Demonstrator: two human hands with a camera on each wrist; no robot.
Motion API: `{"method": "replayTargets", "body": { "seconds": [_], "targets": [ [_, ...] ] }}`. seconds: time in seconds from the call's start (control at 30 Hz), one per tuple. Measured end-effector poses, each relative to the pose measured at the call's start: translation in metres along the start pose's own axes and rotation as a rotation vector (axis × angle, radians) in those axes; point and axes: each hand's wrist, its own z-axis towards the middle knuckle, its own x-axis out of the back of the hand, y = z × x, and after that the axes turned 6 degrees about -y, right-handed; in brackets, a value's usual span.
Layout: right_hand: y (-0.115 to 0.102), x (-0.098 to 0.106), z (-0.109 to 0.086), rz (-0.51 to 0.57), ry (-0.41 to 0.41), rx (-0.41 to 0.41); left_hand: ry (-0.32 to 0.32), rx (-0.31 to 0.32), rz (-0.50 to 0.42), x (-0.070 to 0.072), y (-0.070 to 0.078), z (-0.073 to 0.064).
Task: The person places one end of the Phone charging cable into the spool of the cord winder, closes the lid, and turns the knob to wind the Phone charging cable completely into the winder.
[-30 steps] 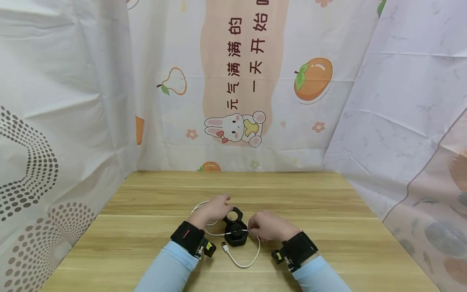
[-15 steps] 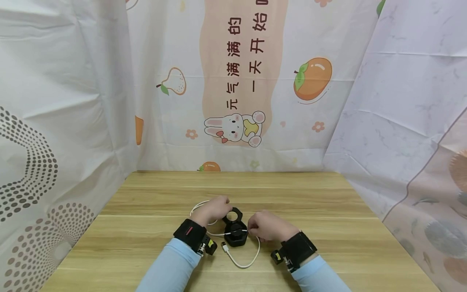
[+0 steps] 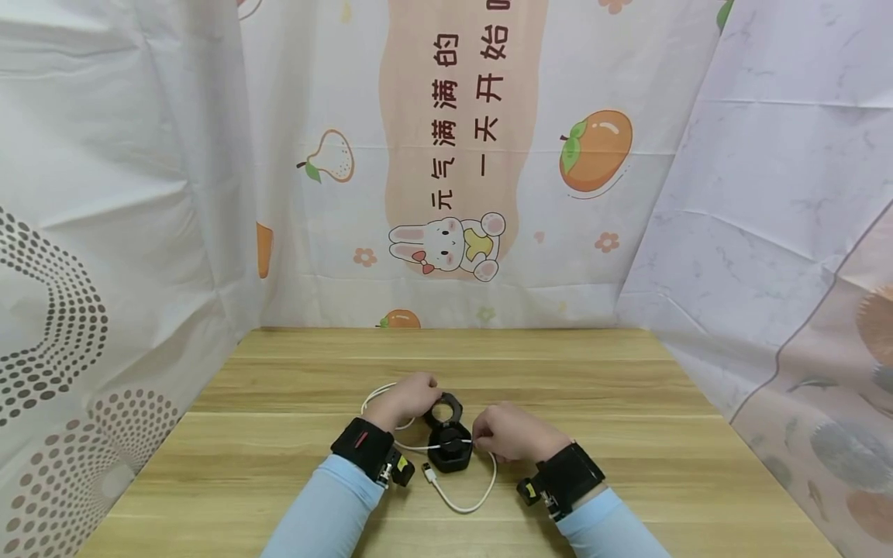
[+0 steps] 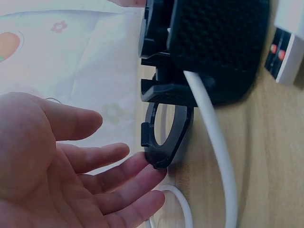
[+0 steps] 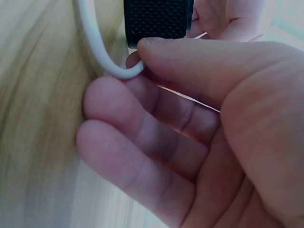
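Note:
A black hexagonal cable winder lies on the table with its ring-shaped lid swung out on the far side. White USB cable runs across the winder's hub and out through slots on both sides. My left hand is at the lid; in the left wrist view its fingers are loosely extended, two fingertips touching the ring's edge. On the other side, my right hand pinches the cable between thumb and index finger, right beside the winder's wall.
The cable's USB plug lies in front of the winder, at the end of a loop. More cable curves behind my left hand. A wood-grain table is backed by a printed cloth, with hanging cloths at both sides.
The ring lid tilts up slightly at my left fingers, showing more of its inner edge. My right hand stays at the cable. The head view shifts slightly.

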Motion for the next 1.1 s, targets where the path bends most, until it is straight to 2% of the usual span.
{"method": "replayTargets", "body": {
  "seconds": [0.37,0.53,0.77,1.1],
  "targets": [
    [0.005,-0.003,0.004,-0.011,-0.006,0.001,0.073,-0.045,-0.036,0.007,-0.003,0.000],
    [0.005,-0.004,0.004,0.003,-0.010,-0.002,0.095,-0.035,-0.041,0.010,-0.006,0.000],
    [0.008,-0.006,0.004,0.006,-0.004,-0.005,0.096,-0.052,-0.018,0.014,-0.008,-0.001],
    [0.009,-0.006,0.004,0.007,-0.005,0.009,0.056,-0.123,-0.038,0.023,-0.003,-0.015]
  ]
}}
